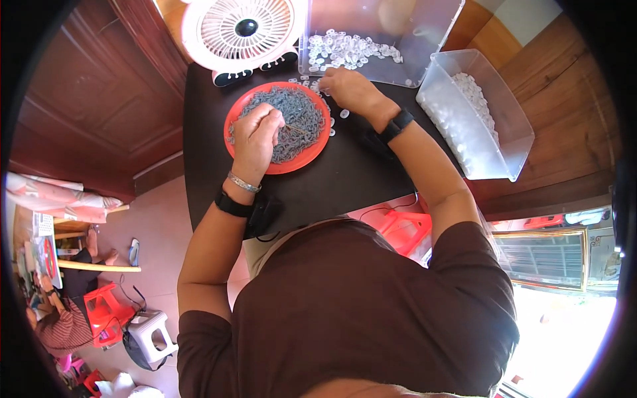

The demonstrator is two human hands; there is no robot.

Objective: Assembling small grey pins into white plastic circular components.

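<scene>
A red round plate (pixel 286 168) on the dark table holds a heap of small grey curled pieces (pixel 292 113). Over the left part of this heap is my left hand (pixel 255 136), its fingers curled and pinched together; what they hold, if anything, is too small to make out. My right hand (pixel 355 93) reaches past the plate's right rim, fingers bent down and together among small clear plastic pieces (pixel 316 86) between the plate and a clear bin. Its fingertips are partly hidden, so I cannot tell what is in them. A loose clear disc (pixel 344 114) lies below that hand.
A pink-and-white fan (pixel 242 33) stands behind the plate. The clear bin (pixel 424 40) lies open with many clear pieces; a second translucent bin (pixel 511 132) at right holds white pieces. Left on the floor are a red stool (pixel 106 315), a grey-white stool (pixel 152 331) and another person (pixel 63 325).
</scene>
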